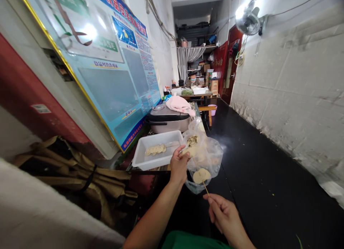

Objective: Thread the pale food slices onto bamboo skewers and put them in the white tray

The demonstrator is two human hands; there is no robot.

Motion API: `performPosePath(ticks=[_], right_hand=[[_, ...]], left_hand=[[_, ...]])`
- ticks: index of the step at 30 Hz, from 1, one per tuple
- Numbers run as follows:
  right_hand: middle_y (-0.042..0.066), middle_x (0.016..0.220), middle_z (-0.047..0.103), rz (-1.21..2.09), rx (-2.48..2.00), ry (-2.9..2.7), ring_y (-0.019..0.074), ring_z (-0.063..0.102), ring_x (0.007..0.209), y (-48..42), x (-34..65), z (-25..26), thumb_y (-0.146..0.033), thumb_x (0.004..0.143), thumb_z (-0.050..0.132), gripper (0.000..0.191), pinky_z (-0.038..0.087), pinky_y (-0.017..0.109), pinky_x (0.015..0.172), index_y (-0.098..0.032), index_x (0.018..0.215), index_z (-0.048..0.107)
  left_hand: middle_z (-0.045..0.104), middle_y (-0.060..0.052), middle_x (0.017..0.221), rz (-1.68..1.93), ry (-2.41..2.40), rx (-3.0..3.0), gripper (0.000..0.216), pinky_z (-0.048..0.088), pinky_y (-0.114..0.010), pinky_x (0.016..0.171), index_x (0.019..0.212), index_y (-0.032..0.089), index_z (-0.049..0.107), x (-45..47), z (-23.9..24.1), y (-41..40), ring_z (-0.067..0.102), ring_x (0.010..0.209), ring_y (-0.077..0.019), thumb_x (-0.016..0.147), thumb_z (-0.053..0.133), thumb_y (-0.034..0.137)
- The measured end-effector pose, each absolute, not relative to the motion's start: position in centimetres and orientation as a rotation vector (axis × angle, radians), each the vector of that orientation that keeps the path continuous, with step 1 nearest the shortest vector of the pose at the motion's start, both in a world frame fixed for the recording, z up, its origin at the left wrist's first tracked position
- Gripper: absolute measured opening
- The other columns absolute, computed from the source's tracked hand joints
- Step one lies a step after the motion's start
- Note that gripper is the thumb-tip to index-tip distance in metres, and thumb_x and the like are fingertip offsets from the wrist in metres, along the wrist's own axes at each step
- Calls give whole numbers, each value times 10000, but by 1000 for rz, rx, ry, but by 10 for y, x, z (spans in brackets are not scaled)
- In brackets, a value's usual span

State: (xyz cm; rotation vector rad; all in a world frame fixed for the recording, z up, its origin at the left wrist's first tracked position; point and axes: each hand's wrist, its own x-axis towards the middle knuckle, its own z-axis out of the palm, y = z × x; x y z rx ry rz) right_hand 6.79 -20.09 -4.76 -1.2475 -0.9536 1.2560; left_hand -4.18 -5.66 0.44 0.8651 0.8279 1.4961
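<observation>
My right hand point(224, 213) pinches the lower end of a thin wooden skewer point(205, 188). Pale round slices point(201, 176) are threaded on it, and its tip points up toward my left hand point(180, 166). Between the thumb and fingers of that hand is another pale slice point(187, 152), partly covered by the fingers. Just beyond, a clear plastic bag point(215, 152) stands with its mouth spread, more slices point(192, 140) heaped inside. Left of my hands, a white plastic tray point(153, 165) holds a skewer of overlapping slices point(156, 149) lying flat.
Behind the tray sits a grey lidded cooker point(169, 123) with a pink cloth point(179, 104) on it. A blue poster board point(107, 84) leans at left above brown folded fabric point(107, 191). A wooden bench point(206, 108) and pink bucket point(213, 111) stand farther back.
</observation>
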Motion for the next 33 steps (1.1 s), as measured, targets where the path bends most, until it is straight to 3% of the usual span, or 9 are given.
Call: performPosePath(ticks=[8,18,33], right_hand=[[-79,377,439,1244,-1258,-963,30,253,285,-201,69,-49,-593,736,583,528,130,164,299,-107,923,671],[-80,386,437,1219,-1260,-1015,32,252,293,-202,68,-55,-575,775,552,520,134,165,302,-90,934,654],[-81,397,426,1191,-1235,-1019,39,252,320,-195,66,-62,-558,803,533,514,146,178,330,-95,994,654]], left_hand=[[672,-10,760,1503,790,944,503,470,-296,780,1140,175,503,-42,2,-59,633,707,-131,679,691,253],[698,-64,948,1554,892,1158,469,475,-297,813,1181,198,500,-42,-1,-63,651,871,-180,742,647,271],[695,-55,921,1528,826,1153,479,452,-282,826,1192,196,507,-38,-8,-69,641,857,-161,743,657,266]])
